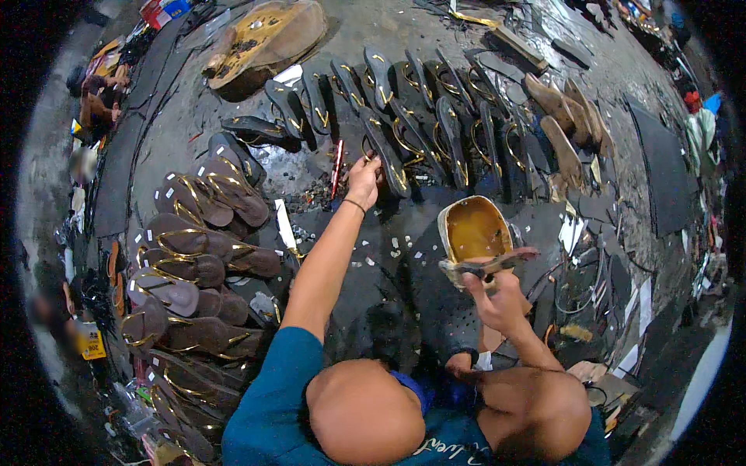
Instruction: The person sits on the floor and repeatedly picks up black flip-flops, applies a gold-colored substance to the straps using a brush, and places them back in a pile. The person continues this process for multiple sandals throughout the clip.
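My left hand (364,183) reaches forward with its fingers closed on the edge of a dark flip-flop (382,149) with a gold strap. That flip-flop stands tilted in the near row of similar ones. On the right, my right hand (500,303) is closed on a flat, brownish, dark-stained piece (509,260), whose kind I cannot make out. It lies across the near rim of an open tub (444,225) holding amber, glue-like liquid (475,225). Some of the right fingers are hidden beneath the piece.
Brown flip-flops (206,248) with gold straps are piled at the left. Foot-shaped wooden forms (561,147) stand at the far right. A worn, stained block (303,35) sits at the back. A red pen-like stick (337,168) and scraps lie near my left hand.
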`<state>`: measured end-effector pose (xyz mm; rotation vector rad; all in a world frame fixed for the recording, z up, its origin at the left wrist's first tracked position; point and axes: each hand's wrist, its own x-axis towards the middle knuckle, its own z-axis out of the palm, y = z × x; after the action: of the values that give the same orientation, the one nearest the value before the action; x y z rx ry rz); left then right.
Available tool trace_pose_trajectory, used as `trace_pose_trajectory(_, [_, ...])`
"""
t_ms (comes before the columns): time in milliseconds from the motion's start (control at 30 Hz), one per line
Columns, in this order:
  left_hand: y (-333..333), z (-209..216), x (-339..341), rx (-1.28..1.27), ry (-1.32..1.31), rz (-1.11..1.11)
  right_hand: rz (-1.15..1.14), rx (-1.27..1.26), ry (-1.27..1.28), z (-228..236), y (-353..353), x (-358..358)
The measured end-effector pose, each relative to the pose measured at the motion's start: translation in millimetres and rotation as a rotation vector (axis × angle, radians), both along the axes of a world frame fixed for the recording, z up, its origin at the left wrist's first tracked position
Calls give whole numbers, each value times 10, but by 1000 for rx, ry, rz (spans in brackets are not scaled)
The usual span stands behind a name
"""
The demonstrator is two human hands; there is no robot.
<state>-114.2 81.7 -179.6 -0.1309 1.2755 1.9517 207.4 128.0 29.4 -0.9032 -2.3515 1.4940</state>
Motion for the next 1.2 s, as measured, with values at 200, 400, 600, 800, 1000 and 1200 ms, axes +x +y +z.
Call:
trace_pose_trajectory(200, [-241,-210,16,-194,270,139,-201,176,-6,-375,359,109])
trace_pose_trajectory(400, [-1015,671,673,-155,456,214,87,918,-338,-896,675,132])
trace_pose_trajectory(600, [-2172,1483,-141,-371,733,1083,-46,706,-217,-320,585,235])
trace_pose_trajectory(800, [-3257,1804,-1002,-272,517,916,155,779,-531,-456,534,649])
trace_pose_trajectory(1000, [-2333,2130,589,-530,674,274,96,560,-758,-339,573,748])
trace_pose_trajectory(1200, [-1905,805,1747,-710,1062,-597,375,333,-713,-154,573,660])
